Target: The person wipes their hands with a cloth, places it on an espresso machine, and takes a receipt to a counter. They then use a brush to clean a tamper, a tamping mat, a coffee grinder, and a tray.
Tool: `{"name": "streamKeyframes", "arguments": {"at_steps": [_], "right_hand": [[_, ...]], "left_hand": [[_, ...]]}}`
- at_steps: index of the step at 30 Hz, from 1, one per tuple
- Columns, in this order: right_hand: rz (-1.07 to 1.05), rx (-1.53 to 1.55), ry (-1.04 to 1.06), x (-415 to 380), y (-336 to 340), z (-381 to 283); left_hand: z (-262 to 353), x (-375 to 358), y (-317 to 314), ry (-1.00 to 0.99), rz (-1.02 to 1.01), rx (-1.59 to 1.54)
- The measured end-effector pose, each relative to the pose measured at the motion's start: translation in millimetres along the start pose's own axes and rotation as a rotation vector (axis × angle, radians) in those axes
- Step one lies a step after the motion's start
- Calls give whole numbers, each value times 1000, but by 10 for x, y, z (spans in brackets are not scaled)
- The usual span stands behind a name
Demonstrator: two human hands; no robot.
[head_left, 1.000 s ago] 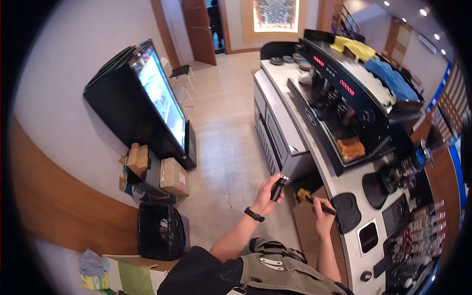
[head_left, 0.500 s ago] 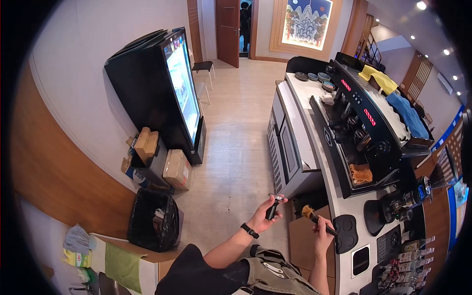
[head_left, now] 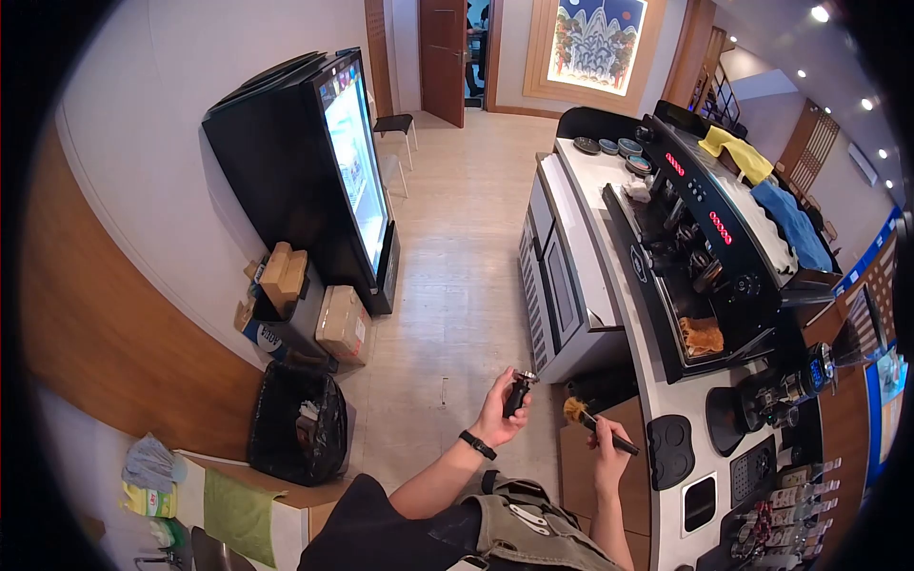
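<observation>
— Where a crinkled black plastic bin liner [head_left: 303, 433] gapes, what stands beyond it?
— One carton [head_left: 343, 325], boxy, matte brown cardboard.
— And the left hand [head_left: 497, 407]?
— Fingers wrapped around one tool [head_left: 516, 398]: smooth black handle, shiny metal head uppermost, held above the pale floor [head_left: 447, 285].
— Next item?
— One brush [head_left: 581, 414], tan bristles tufted, dark slim handle; bristle end between the hands, apart from the tool.
— The right hand [head_left: 609, 455]?
— Grasping the brush by its handle, just left of the white counter [head_left: 666, 398].
— Last entries?
— One black mat [head_left: 671, 452] with round recesses; one angular black espresso machine [head_left: 700, 195], a rumpled orange-brown cloth [head_left: 702, 335] on its tray.
</observation>
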State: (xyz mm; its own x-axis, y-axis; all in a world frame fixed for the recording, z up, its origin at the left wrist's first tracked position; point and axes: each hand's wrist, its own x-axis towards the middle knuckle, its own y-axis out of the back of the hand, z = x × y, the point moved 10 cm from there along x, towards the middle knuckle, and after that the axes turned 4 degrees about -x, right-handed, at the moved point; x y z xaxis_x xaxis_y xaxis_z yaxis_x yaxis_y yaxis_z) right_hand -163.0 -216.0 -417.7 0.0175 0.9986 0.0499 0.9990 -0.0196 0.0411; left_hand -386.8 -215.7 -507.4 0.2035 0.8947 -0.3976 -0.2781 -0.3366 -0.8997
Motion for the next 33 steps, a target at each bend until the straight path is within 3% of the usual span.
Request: {"name": "streamKeyframes", "arguments": {"at_steps": [5,11,18,21,25,27,29,32,33], "right_hand": [[5,28,-35,34,-56,-72],[-2,-80,98,202,-173,-500],[-16,-435,520,244,-380,-1314],[25,-561,208,545,23,-853],[13,-432,527,205,-153,-1653],[-31,-445,550,292,-263,-1421],[-85,-559,166,585,-28,-728],[47,-198,231,533,113,-946],[46,-207,213,472,71,-1161]], "left_hand": [[59,93,-115,-58,-13,6],[22,134,-542,-146,-52,184],[-108,162,-849,-222,-90,405],[-62,75,-820,-266,-22,469],[-106,140,-773,-214,-3,475],[-145,154,-843,-178,-62,423],[-140,75,-987,-121,-110,382],[-136,38,-1159,-41,-172,339],[-163,5,-1147,-4,-183,314]]}}
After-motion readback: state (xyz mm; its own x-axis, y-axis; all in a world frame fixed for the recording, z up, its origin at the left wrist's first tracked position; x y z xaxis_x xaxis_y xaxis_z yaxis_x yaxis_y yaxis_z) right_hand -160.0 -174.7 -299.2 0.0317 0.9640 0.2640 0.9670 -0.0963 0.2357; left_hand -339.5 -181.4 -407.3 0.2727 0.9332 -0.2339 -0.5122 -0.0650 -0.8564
